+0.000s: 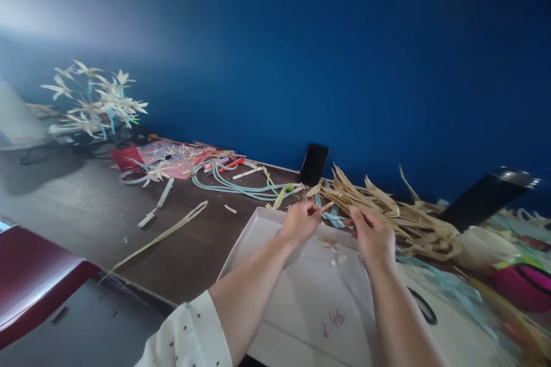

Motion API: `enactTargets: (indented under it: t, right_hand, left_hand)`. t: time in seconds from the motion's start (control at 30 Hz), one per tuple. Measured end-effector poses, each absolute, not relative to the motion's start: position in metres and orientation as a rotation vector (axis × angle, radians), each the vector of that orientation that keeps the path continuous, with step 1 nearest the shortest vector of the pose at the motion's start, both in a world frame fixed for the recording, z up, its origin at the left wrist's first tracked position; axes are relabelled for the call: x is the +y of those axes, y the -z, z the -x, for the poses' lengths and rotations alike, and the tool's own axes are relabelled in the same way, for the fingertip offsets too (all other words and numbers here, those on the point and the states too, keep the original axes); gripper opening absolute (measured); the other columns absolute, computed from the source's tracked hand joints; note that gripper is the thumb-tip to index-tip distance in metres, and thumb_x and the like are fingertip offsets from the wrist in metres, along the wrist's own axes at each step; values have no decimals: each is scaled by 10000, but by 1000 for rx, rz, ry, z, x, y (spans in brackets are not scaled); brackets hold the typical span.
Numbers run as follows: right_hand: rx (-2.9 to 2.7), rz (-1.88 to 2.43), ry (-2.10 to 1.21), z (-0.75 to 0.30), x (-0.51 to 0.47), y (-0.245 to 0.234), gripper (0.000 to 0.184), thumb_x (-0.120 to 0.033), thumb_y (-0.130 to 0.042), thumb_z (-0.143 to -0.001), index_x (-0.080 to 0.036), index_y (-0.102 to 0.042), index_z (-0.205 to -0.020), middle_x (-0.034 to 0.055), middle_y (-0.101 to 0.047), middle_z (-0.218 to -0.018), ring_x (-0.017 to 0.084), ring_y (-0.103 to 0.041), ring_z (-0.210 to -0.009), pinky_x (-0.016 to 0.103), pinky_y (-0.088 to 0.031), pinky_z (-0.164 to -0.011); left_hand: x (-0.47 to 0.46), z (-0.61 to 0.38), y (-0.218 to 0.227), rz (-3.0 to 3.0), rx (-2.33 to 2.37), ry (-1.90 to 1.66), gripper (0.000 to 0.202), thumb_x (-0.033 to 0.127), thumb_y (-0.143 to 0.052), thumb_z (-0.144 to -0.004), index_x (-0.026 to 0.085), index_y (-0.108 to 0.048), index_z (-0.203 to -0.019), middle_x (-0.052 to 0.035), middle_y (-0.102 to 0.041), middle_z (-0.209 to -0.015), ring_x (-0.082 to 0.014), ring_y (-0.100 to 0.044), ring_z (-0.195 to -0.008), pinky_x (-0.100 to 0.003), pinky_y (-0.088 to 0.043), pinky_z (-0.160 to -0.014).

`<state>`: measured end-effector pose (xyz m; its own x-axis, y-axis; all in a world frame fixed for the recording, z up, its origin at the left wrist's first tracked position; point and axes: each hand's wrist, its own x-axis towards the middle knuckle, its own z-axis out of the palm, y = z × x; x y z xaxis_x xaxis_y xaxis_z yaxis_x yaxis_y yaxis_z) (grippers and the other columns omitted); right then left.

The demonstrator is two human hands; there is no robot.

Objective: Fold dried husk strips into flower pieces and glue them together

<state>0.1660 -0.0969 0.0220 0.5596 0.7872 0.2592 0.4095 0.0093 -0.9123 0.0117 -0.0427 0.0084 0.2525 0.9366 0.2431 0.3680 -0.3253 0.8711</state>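
Note:
Above the far end of a shallow white box lid (284, 321), my left hand (302, 221) is closed in a pinch. A short tan strip of dried husk (328, 206) sticks out from its fingertips. My right hand (373, 236) is a little to the right, its thumb and fingers pinched together. What those fingers hold, if anything, is too small to make out. Pale blue ribbon (334, 219) shows between the hands; I cannot tell whether the right fingers touch it. Small husk scraps (329, 242) lie in the lid below.
Behind my right hand lies a heap of dried corn husks (387, 206). A phone (314, 164) leans on the blue partition (275, 69), and a black tumbler (486, 198) tilts at right. Pale blue cord (228, 186) and husk flowers (103, 97) are to the left.

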Motion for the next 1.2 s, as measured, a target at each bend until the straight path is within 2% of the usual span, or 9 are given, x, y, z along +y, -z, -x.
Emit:
enactTargets:
  t: [0.1,0.2,0.37,0.43,0.5,0.63,0.83,1.2]
  right_hand:
    - [-1013,1502,-485,-163,-97,-20,428,-520,-610,-737,-167,-715,-955,66,-703,-719,237,-652,-746,341,-497,-721]
    - [-957,1279,-640,-160,-94,-17,409,-460,-646,-741,-169,-682,-1025,64,-712,-775,249,-646,-904,391,-464,-876]
    - [-746,854,-967,-162,-93,-21,411,-374,-631,-772,-182,-590,-1133,98,-646,-1117,230,-573,-1090,406,-446,-962]
    - [-739,805,-1030,-164,-95,-24,380,-347,-599,-789,-183,-588,-1131,105,-619,-1167,225,-547,-1126,402,-419,-999]
    - [-773,771,-1062,-165,-96,-25,378,-254,-607,-761,-186,-587,-1132,101,-600,-1200,221,-527,-1151,398,-380,-1034]
    - [-867,726,-1087,-165,-96,-22,554,-49,-610,-632,-226,-581,-1156,59,-556,-1266,211,-480,-1199,397,-301,-1081]
    - [-904,732,-1062,-165,-93,-20,548,-77,-651,-645,-276,-603,-1154,35,-547,-1281,207,-437,-1236,367,-274,-1089]
    - [-915,751,-1030,-165,-92,-18,477,-167,-714,-675,-265,-620,-1132,50,-562,-1264,215,-451,-1222,371,-274,-1084]
  left_hand:
    - [-42,-13,-8,-1787,1173,-1031,211,316,-520,-774,179,-679,-770,-2,-661,-718,-113,-556,-664,-205,-386,-603]
    - [-43,-14,-7,-1769,1162,-1025,222,329,-515,-775,176,-674,-752,0,-654,-694,-108,-548,-643,-203,-384,-590]
    - [-42,-15,-4,-1733,1145,-1046,214,327,-522,-773,175,-671,-779,-6,-662,-724,-107,-555,-660,-204,-403,-614]
    - [-42,-15,-4,-1727,1136,-1044,226,337,-510,-782,175,-668,-784,-9,-663,-732,-106,-556,-665,-203,-406,-617]
    - [-42,-14,-4,-1744,1135,-1051,234,347,-506,-785,174,-663,-771,-8,-660,-731,-107,-553,-668,-202,-401,-614]
    - [-42,-14,-6,-1768,1121,-1072,224,338,-512,-779,170,-658,-750,-2,-653,-718,-106,-541,-662,-202,-388,-603]
    - [-42,-15,-5,-1752,1120,-1089,209,332,-521,-778,172,-656,-762,2,-646,-710,-108,-536,-660,-203,-389,-604]
    - [-42,-15,-4,-1761,1108,-1111,217,342,-525,-781,175,-663,-759,-5,-648,-710,-114,-540,-662,-202,-385,-589]
